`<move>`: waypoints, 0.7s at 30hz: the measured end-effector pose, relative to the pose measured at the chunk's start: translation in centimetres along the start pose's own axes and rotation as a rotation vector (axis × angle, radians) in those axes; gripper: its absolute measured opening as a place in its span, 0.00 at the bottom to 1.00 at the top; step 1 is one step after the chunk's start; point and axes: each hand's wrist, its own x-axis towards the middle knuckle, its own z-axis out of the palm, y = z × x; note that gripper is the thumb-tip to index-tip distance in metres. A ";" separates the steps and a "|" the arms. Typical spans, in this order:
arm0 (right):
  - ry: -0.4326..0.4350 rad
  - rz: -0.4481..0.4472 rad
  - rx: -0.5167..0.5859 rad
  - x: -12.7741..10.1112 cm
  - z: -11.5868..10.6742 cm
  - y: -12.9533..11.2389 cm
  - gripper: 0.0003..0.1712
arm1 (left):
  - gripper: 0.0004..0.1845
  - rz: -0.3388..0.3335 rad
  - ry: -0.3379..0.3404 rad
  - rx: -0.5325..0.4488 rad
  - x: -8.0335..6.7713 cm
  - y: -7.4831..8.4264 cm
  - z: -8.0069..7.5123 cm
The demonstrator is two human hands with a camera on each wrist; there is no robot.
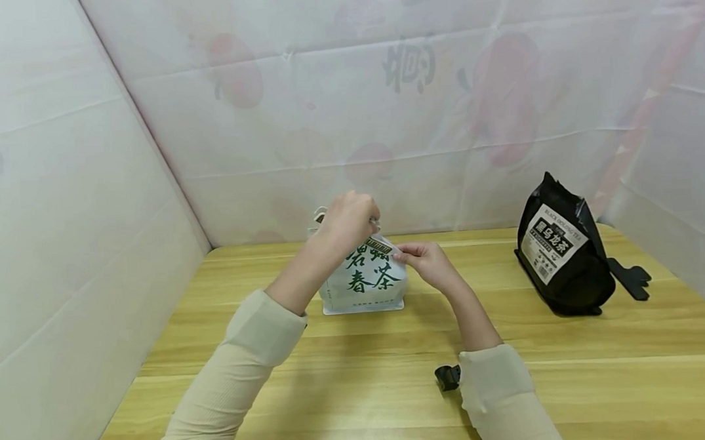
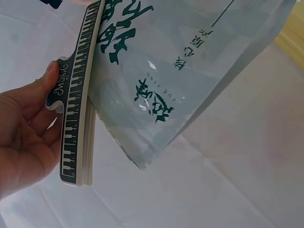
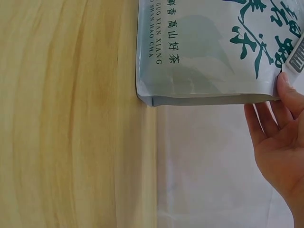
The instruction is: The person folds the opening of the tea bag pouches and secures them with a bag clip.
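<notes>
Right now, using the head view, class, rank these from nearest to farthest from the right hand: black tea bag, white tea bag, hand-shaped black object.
1. White tea bag: edge in the right hand's fingers.
2. Black tea bag: across the table, right side.
3. Hand-shaped black object: just right of that bag.

Glossy white pouch (image 1: pixel 364 293), wood-grain desk (image 1: pixel 372 396)
The pouch looks like smooth plastic film, its clip (image 2: pixel 75 114) like plastic; the desk is smooth, the backdrop (image 1: pixel 312 117) creased cloth, the sleeves (image 1: pixel 265 329) matt fabric.
</notes>
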 end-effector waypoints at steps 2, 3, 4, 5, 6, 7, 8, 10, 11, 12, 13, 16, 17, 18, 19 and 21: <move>-0.001 0.000 0.008 0.0 0.0 0.0 0.13 | 0.04 -0.008 0.000 0.002 0.1 0.2 0.0; -0.003 0.000 0.011 0.0 0.0 0.0 0.13 | 0.04 -0.013 -0.002 0.000 0.1 0.3 -0.1; -0.005 0.000 0.012 -0.1 -0.1 0.0 0.13 | 0.04 -0.017 -0.004 0.000 0.1 0.3 -0.1; -0.006 0.000 0.013 -0.1 -0.1 -0.1 0.13 | 0.04 -0.020 -0.006 -0.004 0.2 0.4 -0.1; -0.006 0.000 0.017 -0.1 -0.1 -0.1 0.13 | 0.04 -0.023 -0.007 -0.013 0.2 0.4 -0.1; -0.006 0.000 0.017 -0.1 -0.1 -0.2 0.13 | 0.04 -0.028 -0.009 -0.019 0.2 0.4 -0.1; -0.005 0.002 0.020 -0.1 -0.1 -0.2 0.12 | 0.04 -0.030 -0.007 -0.023 0.2 0.3 -0.1; -0.004 0.001 0.020 -0.5 -0.1 -1.0 0.12 | 0.04 -0.033 -0.004 -0.039 0.2 0.2 -0.1; -0.005 0.001 0.022 -0.5 -0.1 -1.0 0.12 | 0.04 -0.034 0.000 -0.045 0.1 0.2 -0.1; -0.005 0.001 0.023 -0.5 -0.1 -1.0 0.12 | 0.04 -0.037 0.004 -0.049 0.1 0.2 -0.1; -0.006 0.001 0.019 -0.5 -0.1 -1.0 0.12 | 0.04 -0.043 0.007 -0.052 0.0 0.1 0.0; -0.005 0.006 0.017 -0.4 -0.1 -0.6 0.13 | 0.05 -0.059 0.018 -0.063 -0.1 0.3 0.1; -0.003 0.009 0.017 -0.3 -0.1 -0.2 0.13 | 0.05 -0.064 0.020 -0.065 -0.1 0.3 0.1; -0.004 0.007 0.013 -0.2 -0.1 -0.1 0.13 | 0.05 -0.071 0.020 -0.070 -0.1 0.4 0.2; -0.002 0.009 0.016 -0.2 -0.1 -0.1 0.13 | 0.05 -0.074 0.020 -0.073 -0.2 0.4 0.2; 0.002 0.011 0.023 -0.2 -0.1 -0.1 0.12 | 0.05 -0.075 0.023 -0.077 -0.2 0.4 0.2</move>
